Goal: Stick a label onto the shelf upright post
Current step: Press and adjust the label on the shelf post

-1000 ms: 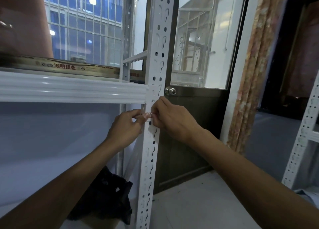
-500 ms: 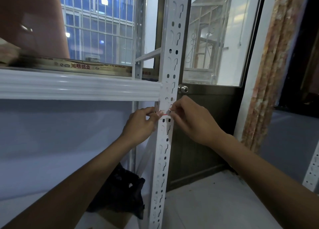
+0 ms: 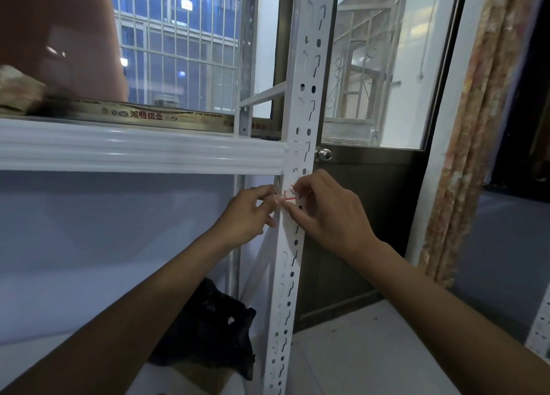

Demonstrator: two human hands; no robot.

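A white perforated upright post (image 3: 300, 103) runs from top to bottom through the middle of the view. A small white label with a red border (image 3: 289, 194) lies against the post just below the shelf beam. My left hand (image 3: 248, 213) pinches the label's left end between thumb and forefinger. My right hand (image 3: 324, 210) pinches its right side with curled fingers, covering part of it. Both hands meet at the post's front face.
A white horizontal shelf beam (image 3: 143, 153) joins the post from the left, with a printed board (image 3: 148, 115) on top. A black bag (image 3: 214, 329) sits on the floor behind the post. A dark door with a knob (image 3: 323, 154) stands behind, a curtain (image 3: 467, 127) at right.
The view has shifted so the post sits further right. The label now shows more of its red border against the post, and both hands stay pinched on it.
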